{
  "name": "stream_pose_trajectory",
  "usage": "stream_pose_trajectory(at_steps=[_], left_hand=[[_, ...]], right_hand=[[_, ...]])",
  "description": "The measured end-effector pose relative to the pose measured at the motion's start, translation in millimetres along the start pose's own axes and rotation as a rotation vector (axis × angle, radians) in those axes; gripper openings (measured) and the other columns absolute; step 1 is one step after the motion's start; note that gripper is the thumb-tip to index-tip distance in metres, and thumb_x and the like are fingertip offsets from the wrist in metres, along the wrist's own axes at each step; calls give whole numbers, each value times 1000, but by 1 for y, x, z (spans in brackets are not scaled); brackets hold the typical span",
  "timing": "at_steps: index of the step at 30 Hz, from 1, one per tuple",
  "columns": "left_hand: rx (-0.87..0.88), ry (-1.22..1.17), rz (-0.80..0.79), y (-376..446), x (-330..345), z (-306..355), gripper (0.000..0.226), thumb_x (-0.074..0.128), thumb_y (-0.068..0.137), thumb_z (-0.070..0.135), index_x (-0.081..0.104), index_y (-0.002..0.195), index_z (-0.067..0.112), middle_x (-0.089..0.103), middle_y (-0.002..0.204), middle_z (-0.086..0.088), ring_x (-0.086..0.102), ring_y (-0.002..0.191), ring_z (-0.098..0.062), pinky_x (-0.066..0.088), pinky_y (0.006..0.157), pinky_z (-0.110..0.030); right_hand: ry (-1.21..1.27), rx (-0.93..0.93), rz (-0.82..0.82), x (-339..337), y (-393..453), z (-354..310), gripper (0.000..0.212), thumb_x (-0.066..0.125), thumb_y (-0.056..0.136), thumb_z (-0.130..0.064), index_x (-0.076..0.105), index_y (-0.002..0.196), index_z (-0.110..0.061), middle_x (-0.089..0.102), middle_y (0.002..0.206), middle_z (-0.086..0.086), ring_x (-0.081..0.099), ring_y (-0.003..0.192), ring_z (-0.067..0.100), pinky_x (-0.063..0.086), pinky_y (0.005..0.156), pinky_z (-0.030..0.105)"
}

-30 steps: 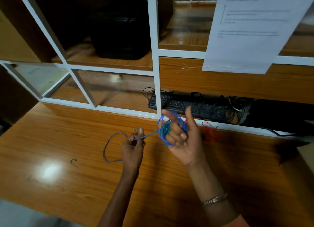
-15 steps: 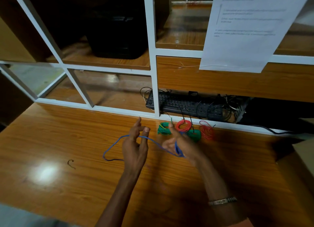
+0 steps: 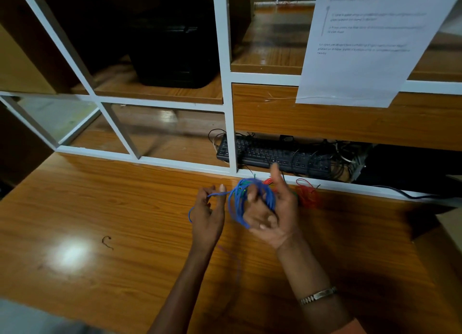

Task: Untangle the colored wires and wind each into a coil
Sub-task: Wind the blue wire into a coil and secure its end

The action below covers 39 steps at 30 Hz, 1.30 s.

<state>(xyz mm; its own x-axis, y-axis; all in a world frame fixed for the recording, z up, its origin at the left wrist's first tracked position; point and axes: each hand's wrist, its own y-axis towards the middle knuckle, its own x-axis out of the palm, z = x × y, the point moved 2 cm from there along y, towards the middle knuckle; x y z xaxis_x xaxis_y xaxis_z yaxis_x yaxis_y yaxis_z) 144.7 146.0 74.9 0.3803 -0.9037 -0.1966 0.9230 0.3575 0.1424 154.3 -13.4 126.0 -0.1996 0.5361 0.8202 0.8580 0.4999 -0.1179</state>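
Where the desk (image 3: 100,196) meets the white shelf frame (image 3: 228,123) at its far edge, a black keyboard (image 3: 272,156) lies behind the frame among dark cables. A red coil (image 3: 308,194) rests on the desk just right of the hands; green and red wire shows behind the right hand, mostly hidden. A paper sheet (image 3: 370,43) hangs at upper right. A small dark hook (image 3: 107,242) lies near left.

The blue wire (image 3: 240,203) forms an upright loop bundle around the right hand (image 3: 270,216), above the desk. One strand runs left to the left hand (image 3: 208,213).

The right hand has its thumb raised and fingers curled inside the loops. The left hand pinches the strand between thumb and fingertips.
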Motion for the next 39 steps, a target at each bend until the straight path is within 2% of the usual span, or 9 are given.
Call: stream_pose_trajectory(at_steps=[2,6,11,15,19,22,27,34,39], left_hand=[[0,43,-10,-2,8,-8,37,58,106,42,56,83,14,66,82,-14,58,75,-10,47,69,-43],[-28,228,-112,-12,17,-23,16,63,102,35,66,91,24,66,140,-2,41,148,-22,46,97,-31],[162,328,-173,-22,24,-11,11,70,99,27,62,92,25,57,146,8,25,156,-15,32,107,-22],[338,421,-215,-18,20,2,11,73,95,25,65,90,31,55,153,6,26,156,-15,28,113,-21],[385,497,-214,-7,11,5,13,81,80,23,73,83,33,59,148,8,30,154,-19,32,113,-25],[303,500,-217,-1,3,3,23,82,73,12,74,75,33,62,143,13,31,150,-15,36,109,-32],[252,480,-210,21,-26,-5,17,81,87,22,78,100,32,69,136,4,41,140,-17,41,110,-41],[111,387,-56,17,-30,-10,34,71,89,65,70,79,32,75,102,13,61,115,-12,50,82,-34],[59,308,-69,7,-26,-24,54,53,99,68,62,67,26,64,64,4,59,62,-21,39,53,-36]], right_hand=[[226,-113,-110,15,-1,-11,69,47,99,-63,74,105,0,48,44,-2,30,33,7,31,42,20],[343,-343,132,-2,1,-28,82,56,96,-60,54,138,10,60,77,3,42,49,9,42,62,23],[-225,-456,499,-27,6,-30,45,66,94,-33,55,120,2,72,88,1,53,58,9,46,71,30],[-504,-283,563,-40,10,-22,24,66,97,-29,65,115,-12,79,99,-1,70,110,17,47,99,34],[-939,128,583,-45,9,-6,51,59,94,-62,68,112,-15,72,123,14,65,120,26,46,102,42],[-1173,393,389,-36,0,9,85,33,87,-87,73,102,-14,78,98,14,74,95,24,52,100,44],[-1101,651,-61,-21,-19,19,101,27,87,-89,70,116,-2,67,74,17,57,55,23,48,56,29],[-451,331,-441,-11,-18,2,65,51,102,-57,74,81,0,51,40,0,42,28,7,37,36,15],[212,10,-622,-8,-17,-28,72,36,106,-55,71,105,8,39,39,4,31,32,11,45,48,24]])
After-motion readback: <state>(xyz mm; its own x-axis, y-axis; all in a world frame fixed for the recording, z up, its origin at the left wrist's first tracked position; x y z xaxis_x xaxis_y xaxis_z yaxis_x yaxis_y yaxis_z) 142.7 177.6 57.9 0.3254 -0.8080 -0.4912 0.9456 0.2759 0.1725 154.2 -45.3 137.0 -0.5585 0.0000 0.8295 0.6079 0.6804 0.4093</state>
